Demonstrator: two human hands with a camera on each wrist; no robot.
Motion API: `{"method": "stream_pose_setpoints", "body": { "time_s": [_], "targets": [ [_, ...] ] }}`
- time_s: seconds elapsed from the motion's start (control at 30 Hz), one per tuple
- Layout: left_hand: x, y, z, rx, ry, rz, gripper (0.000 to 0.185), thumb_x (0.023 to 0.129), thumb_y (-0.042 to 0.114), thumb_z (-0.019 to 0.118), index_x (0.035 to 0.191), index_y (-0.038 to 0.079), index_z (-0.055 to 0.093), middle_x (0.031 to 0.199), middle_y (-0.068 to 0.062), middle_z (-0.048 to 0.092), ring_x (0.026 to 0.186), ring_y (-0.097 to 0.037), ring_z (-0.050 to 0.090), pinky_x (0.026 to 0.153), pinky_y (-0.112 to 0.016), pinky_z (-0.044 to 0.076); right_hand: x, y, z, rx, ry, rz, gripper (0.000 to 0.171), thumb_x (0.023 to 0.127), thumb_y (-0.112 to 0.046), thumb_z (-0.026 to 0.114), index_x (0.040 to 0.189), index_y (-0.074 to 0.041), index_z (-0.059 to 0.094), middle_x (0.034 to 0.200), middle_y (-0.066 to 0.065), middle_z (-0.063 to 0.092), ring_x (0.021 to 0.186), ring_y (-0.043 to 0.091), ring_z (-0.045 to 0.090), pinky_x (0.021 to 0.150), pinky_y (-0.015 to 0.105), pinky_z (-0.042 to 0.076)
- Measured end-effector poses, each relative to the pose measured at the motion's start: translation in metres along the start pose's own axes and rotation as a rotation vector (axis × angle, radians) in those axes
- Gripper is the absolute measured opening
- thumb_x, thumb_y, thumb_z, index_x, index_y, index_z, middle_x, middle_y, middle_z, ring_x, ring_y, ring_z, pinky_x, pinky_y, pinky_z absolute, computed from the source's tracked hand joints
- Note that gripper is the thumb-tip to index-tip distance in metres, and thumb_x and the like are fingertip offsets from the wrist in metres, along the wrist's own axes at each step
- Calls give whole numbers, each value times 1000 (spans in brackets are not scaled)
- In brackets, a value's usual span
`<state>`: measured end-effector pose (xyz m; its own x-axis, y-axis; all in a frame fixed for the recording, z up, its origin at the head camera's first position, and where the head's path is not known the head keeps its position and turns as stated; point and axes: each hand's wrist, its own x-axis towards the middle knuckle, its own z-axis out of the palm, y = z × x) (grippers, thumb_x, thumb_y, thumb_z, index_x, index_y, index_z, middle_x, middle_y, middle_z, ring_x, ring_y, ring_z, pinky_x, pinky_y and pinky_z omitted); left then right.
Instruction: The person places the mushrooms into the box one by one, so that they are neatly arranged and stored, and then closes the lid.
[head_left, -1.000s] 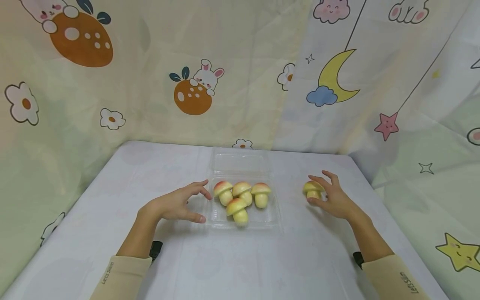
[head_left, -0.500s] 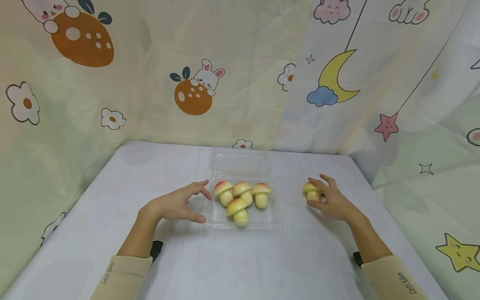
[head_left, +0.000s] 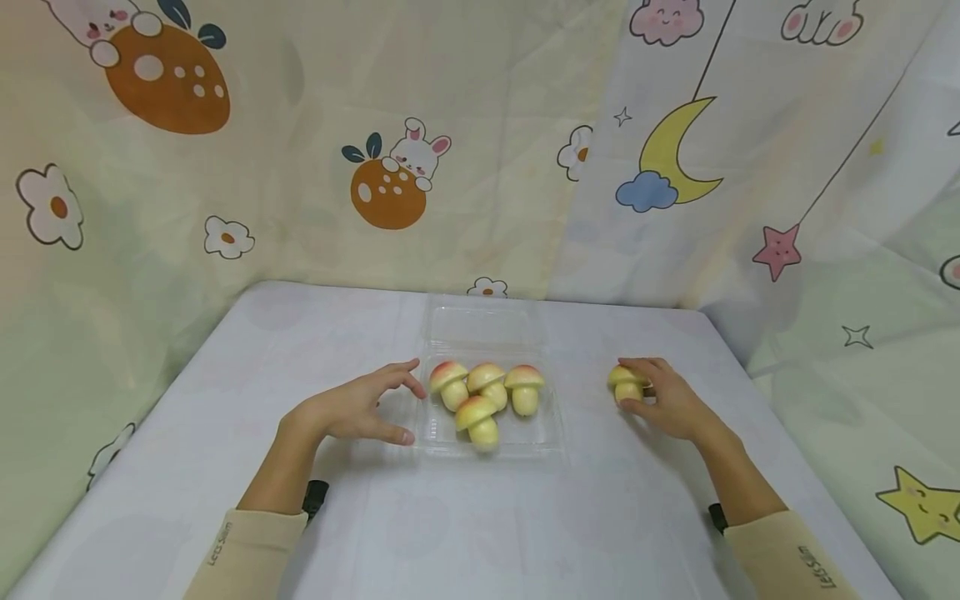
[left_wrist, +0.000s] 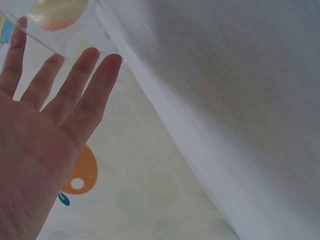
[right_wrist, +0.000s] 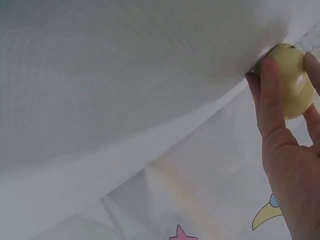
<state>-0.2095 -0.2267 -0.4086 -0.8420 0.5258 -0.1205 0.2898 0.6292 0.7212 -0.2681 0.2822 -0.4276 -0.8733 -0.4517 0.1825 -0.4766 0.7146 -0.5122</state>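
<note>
My right hand (head_left: pixel 666 402) curls its fingers and thumb round a toy mushroom (head_left: pixel 624 380) with a yellow cap and pale stem, on the right part of the table. The right wrist view has the mushroom (right_wrist: pixel 291 77) between the fingers, low at the tabletop. Several more toy mushrooms (head_left: pixel 525 390), their caps yellow and reddish, lie in a clear plastic box (head_left: pixel 521 440). Beside that box's left edge is my left hand (head_left: pixel 351 408), fingers spread and nothing held. In the left wrist view its fingertips (left_wrist: pixel 111 64) come right up to the box wall.
The box's clear lid (head_left: pixel 483 325) lies folded back toward the far edge of the white-covered table (head_left: pixel 360 533). Cartoon-printed curtains (head_left: pixel 495 150) rise behind and at both sides of the table.
My right hand's raised fingers have come down and closed round the right-hand mushroom. The left hand and the mushrooms in the box keep their places.
</note>
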Motion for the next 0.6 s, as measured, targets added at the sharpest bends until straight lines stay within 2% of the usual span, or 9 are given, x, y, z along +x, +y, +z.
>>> {"method": "stream_pose_setpoints", "body": {
  "time_s": [0.27,0.6],
  "targets": [
    [1,0,0,17,-5,-5,61,81,46,86,131,24,60,172,-1,19,156,-34,22,121,-61,24,0,-2,-1,35,2,12,62,93,-6,76,147,2,48,135,31,48,111,43,60,85,48,60],
    [0,1,-1,28,-2,-4,61,81,45,87,131,23,60,172,-3,19,155,-35,24,120,-62,26,0,0,-6,47,34,-19,62,93,-9,76,147,2,48,134,29,49,105,38,61,82,43,61]
  ]
}}
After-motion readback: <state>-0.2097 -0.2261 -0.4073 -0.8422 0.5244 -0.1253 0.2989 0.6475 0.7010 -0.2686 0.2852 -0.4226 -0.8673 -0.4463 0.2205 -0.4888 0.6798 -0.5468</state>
